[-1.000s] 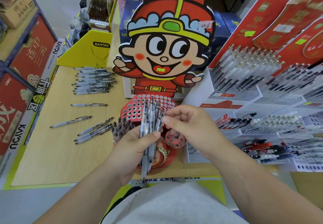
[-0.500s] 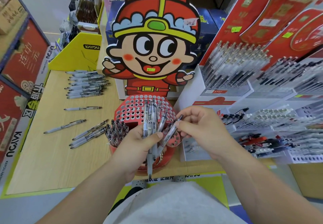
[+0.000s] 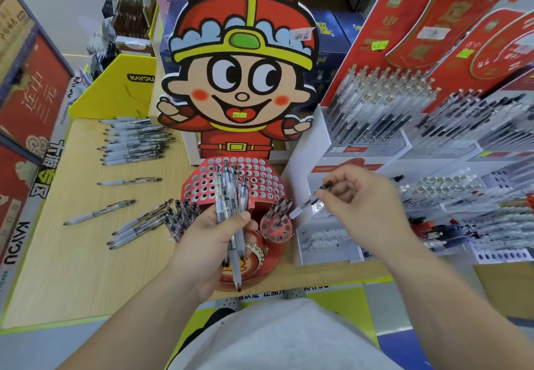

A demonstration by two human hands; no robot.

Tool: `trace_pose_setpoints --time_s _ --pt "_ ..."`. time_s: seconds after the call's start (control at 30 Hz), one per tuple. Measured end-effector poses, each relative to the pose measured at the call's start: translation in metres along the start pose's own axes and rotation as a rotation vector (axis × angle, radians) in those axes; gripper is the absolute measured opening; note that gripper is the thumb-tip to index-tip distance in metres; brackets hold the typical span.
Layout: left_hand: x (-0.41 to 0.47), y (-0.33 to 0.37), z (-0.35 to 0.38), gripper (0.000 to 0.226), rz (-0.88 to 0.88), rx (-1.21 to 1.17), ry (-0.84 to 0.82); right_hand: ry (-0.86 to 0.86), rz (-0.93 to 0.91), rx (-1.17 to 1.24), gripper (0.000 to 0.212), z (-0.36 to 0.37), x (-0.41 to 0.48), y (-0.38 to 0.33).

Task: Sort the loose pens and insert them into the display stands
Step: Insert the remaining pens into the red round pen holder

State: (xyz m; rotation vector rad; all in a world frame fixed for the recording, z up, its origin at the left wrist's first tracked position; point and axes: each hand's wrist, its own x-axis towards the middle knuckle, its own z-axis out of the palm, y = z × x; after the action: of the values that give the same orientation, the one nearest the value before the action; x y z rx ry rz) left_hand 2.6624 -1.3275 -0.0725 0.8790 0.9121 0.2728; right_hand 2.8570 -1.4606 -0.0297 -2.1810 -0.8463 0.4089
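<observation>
A bundle of pens [image 3: 229, 196] is gripped upright in the left hand [image 3: 213, 242], in front of the red perforated stand [image 3: 260, 173]. One pen [image 3: 306, 203] is pinched by the right hand [image 3: 358, 205], its tip just beside the small round holder [image 3: 277, 231]. Loose pens [image 3: 135, 141] are spread on the table [image 3: 72, 268]. If slanted, the pen could be jammed at a hole; the bundle could be spilled by a slackened grip.

Left grip [image 3: 212, 244] curled tight, right grip [image 3: 362, 200] pinching, forearms angled inward

free: bare tabletop [image 3: 72, 268] front-left | blocked: loose pens [image 3: 135, 141] rear-left, red stand [image 3: 260, 179] centre, pen racks [image 3: 375, 104] right
</observation>
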Motion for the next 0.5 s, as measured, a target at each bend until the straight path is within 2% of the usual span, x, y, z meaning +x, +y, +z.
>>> trace_pose_setpoints --time_s 0.13,0.3,0.5 --pt "0.001 -0.003 0.000 0.012 -0.009 0.027 -0.004 0.021 -0.075 -0.207 0.012 0.022 -0.007 0.014" --pt "0.001 -0.005 0.000 0.011 -0.011 0.044 0.007 0.022 -0.152 -0.313 0.015 0.039 -0.014 0.026" --pt "0.000 -0.005 -0.001 0.011 -0.014 0.058 0.005 -0.023 -0.126 -0.394 0.016 0.052 -0.012 0.034"
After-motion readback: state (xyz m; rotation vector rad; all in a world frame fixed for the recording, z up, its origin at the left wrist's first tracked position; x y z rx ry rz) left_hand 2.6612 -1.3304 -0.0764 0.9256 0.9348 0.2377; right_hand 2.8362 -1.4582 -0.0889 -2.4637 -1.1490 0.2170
